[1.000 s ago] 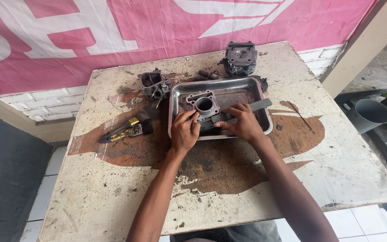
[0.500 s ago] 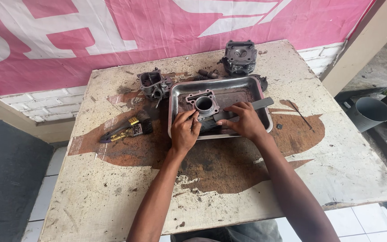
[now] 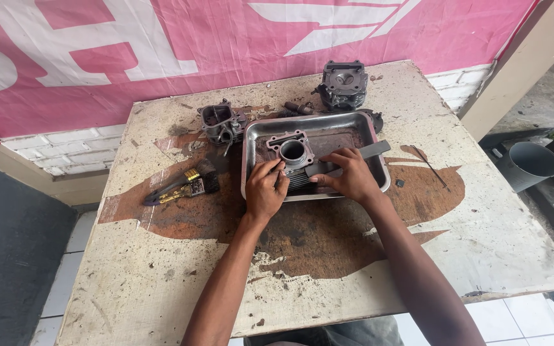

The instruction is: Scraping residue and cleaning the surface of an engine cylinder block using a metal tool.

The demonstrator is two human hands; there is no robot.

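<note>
Stained, paint-worn wooden desk (image 3: 161,282). Rectangular steel tray (image 3: 379,173) catching grime. Grey finned metal engine cylinder (image 3: 293,157) stands inside, bore up. Your left hand (image 3: 265,189) pinches its fins, steadying; your right hand (image 3: 349,174) presses a flat dark scraper (image 3: 370,151) alongside, fingers curled.

A pink banner (image 3: 226,57) (large white lettering) hangs on the wall behind the table (image 3: 482,243).
</note>
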